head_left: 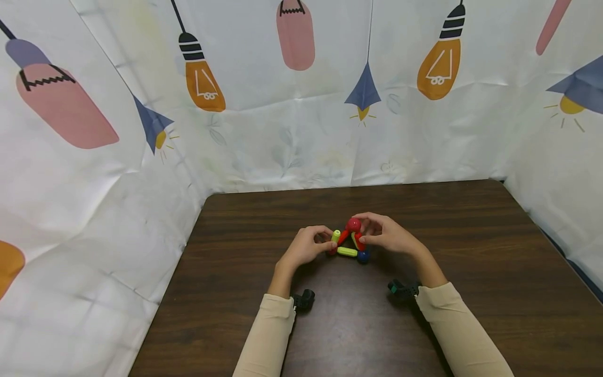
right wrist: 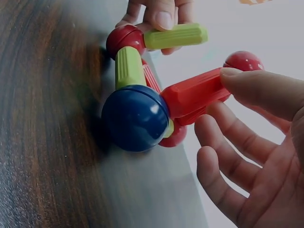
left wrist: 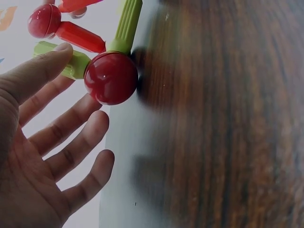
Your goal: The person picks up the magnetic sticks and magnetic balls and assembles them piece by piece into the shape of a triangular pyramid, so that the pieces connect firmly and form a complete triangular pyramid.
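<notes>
A frame of toy rods and balls stands on the table in front of me. Its blue ball (right wrist: 135, 118) and a red ball (left wrist: 111, 78) sit low at the near corners, joined by a lime green rod (head_left: 347, 252). Another red ball (head_left: 353, 225) tops the frame. My left hand (head_left: 305, 245) pinches a second green rod (right wrist: 178, 36), which rises from the low red ball with its far end free. With thumb and fingers, my right hand (head_left: 393, 234) holds a red rod (right wrist: 197, 92) that slopes up from the blue ball to the top ball. One more red ball (right wrist: 175, 135) is partly hidden behind.
The dark wood-grain table (head_left: 226, 293) reaches back to a white printed curtain (head_left: 301, 141). Black wrist devices, one on the left wrist (head_left: 303, 299) and one on the right (head_left: 402, 289), hang close above the tabletop.
</notes>
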The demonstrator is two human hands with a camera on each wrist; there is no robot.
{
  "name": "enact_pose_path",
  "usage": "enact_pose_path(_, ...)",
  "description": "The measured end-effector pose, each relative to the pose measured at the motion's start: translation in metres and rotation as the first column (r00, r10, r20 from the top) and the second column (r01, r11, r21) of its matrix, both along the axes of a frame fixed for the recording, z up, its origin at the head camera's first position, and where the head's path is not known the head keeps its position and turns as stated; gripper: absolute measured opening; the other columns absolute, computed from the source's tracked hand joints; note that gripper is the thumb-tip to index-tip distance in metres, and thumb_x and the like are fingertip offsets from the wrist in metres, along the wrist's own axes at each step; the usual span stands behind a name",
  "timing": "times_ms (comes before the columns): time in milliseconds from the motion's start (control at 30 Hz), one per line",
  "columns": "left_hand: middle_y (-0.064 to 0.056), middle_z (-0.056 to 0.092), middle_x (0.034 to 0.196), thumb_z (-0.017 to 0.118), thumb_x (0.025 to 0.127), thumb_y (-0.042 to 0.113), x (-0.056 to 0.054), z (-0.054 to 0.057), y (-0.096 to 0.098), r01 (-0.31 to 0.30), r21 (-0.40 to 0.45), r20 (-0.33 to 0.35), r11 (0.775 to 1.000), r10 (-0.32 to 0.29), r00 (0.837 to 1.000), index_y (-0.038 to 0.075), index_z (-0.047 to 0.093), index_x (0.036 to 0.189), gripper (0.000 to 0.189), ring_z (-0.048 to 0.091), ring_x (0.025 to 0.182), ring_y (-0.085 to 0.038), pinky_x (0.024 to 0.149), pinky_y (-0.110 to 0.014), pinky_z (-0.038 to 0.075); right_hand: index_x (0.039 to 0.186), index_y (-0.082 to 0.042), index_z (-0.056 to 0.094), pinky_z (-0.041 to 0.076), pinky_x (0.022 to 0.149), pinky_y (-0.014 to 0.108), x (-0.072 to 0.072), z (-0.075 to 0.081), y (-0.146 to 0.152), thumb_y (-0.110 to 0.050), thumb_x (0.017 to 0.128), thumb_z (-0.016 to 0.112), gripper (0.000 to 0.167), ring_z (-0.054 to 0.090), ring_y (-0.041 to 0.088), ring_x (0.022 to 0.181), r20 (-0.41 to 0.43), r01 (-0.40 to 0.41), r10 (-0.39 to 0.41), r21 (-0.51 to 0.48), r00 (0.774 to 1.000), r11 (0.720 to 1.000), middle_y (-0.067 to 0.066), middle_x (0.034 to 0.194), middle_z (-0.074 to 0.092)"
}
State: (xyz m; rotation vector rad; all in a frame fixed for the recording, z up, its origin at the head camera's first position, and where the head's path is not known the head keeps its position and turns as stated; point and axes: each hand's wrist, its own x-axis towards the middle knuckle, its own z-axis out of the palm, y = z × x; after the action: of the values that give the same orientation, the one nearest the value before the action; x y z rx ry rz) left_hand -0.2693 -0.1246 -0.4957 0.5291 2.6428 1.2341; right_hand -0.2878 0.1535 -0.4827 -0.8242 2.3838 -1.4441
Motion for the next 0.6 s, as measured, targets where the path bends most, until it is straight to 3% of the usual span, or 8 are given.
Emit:
enact_pose_path(300,0.001,0.072,0.097,0.076,0.094,0.033,0.000,-0.002,0.005,-0.023,-0.023,-0.035,0.999,0.022,0.999,0.018,0.075,0.110,0.022,0.062,0.079,-0.014,0.070,-0.029,0.051,0.144,-0.009,0.055,0.053,0.077,0.030,0.000,-0.001,-0.002,-0.012,0.096,0.072,0.050,0.062,0.024,0.089,0.008,0.001,-0.001,0.021,1.000,1.000,0.014,0.106,0.064)
enact_pose_path(600,0.007,0.070,0.086,0.077,0.093,0.037,0.001,-0.001,0.014,-0.054,-0.094,-0.081,0.994,0.046,0.996,0.023,0.075,0.106,0.020,0.060,0.070,-0.009,0.062,-0.027,0.047,0.143,-0.011,0.056,0.052,0.073,0.032,-0.001,-0.002,-0.001,-0.009,0.096,0.071,0.049,0.060,0.024,0.083,-0.011,0.007,-0.007,0.029,1.000,1.000,0.014,0.104,0.065)
